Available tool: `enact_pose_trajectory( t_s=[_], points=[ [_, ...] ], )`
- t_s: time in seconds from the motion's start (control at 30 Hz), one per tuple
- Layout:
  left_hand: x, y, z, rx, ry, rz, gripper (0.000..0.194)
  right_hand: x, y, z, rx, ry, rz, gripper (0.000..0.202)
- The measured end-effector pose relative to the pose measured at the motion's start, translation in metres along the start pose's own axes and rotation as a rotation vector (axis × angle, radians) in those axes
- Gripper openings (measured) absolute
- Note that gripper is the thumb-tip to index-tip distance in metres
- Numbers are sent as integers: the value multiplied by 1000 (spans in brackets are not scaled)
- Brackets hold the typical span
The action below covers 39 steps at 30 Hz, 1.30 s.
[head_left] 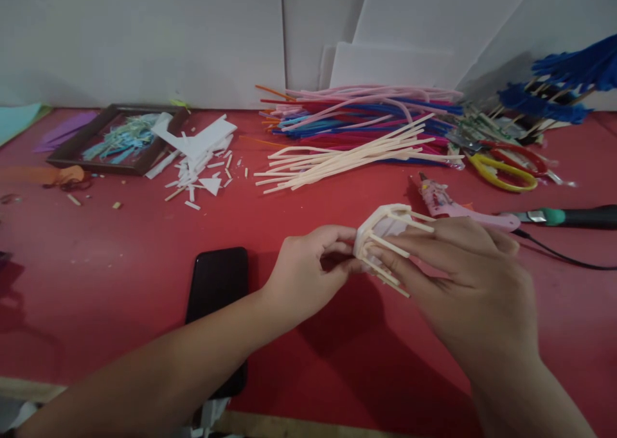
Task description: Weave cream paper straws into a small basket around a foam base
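Observation:
A small white craft piece with thin cream sticks standing out from it (380, 224) is held above the red table, between both hands. My left hand (308, 271) pinches its left edge between thumb and fingers. My right hand (475, 290) is closed on it from the right, with fingertips inside among the sticks; those fingertips are partly hidden. Behind the piece lies a bundle of cream pipe cleaners (337, 158). A pink glue gun (463, 213) lies just beyond my right hand.
A black phone (216, 283) lies left of my left forearm. White paper scraps (202, 148) and a dark frame (96, 164) are at the back left. Coloured pipe cleaners (308, 119), yellow-handled scissors (504, 173) and a green-and-black cutter (573, 217) lie behind and right. A black cord (559, 251) trails rightward.

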<state>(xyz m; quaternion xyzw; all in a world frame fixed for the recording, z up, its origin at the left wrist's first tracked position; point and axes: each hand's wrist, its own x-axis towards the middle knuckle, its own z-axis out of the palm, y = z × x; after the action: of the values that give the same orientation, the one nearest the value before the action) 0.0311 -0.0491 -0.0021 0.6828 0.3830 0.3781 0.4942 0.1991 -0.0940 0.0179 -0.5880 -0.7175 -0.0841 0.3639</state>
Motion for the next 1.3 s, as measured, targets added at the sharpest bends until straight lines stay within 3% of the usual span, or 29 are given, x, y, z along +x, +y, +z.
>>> enact_pose_trajectory(
  t_s=[0.27, 0.43, 0.53, 0.9, 1.03, 1.3],
  points=[
    [0, 1, -1, -45, -31, -27, 21, -4, -2, 3, 24, 20, 58, 17],
    [-1, 8, -4, -96, -156, -60, 28, -5, 0, 5, 3, 38, 78, 15],
    [-1, 9, -5, -96, -165, -66, 24, -5, 1, 5, 33, 57, 79, 16],
    [2, 7, 0, -133, -241, -259, 16, -7, 8, -6, 28, -78, -45, 19],
    [2, 7, -1, -86, -217, -253, 15, -5, 5, -5, 17, -124, -94, 16],
    [1, 7, -3, -111, -260, -181, 14, -3, 1, -8, -36, -72, -81, 18]
  ],
)
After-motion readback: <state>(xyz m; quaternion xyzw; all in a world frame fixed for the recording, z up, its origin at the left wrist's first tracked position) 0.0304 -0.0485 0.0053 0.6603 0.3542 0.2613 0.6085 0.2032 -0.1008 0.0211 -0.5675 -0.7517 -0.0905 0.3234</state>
